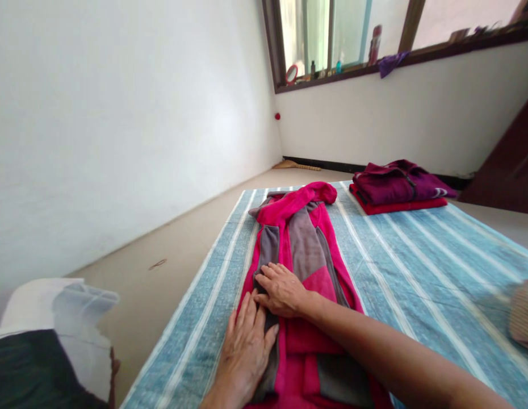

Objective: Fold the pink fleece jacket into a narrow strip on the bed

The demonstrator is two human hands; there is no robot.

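Garment (305, 244) beneath left grip (246, 347) and right grip (284, 289)

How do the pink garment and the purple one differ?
Pose: the pink garment lies long; the purple garment is folded compact.
Colour: the pink garment has grey panels; the purple garment has pale stripes.
Contact: the left hand and right hand rest on the pink garment; neither touches the purple garment, stacked on red cloth.
Shared: striped sheet beneath.

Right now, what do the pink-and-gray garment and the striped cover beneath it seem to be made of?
The pink-and-gray garment: probably soft knit or fleece, matte, judging by its rounded folds and lack of shine.
The striped cover: apparently woven cloth, perhaps cotton, matte, with a mottled blue surface; exact fiber unclear.
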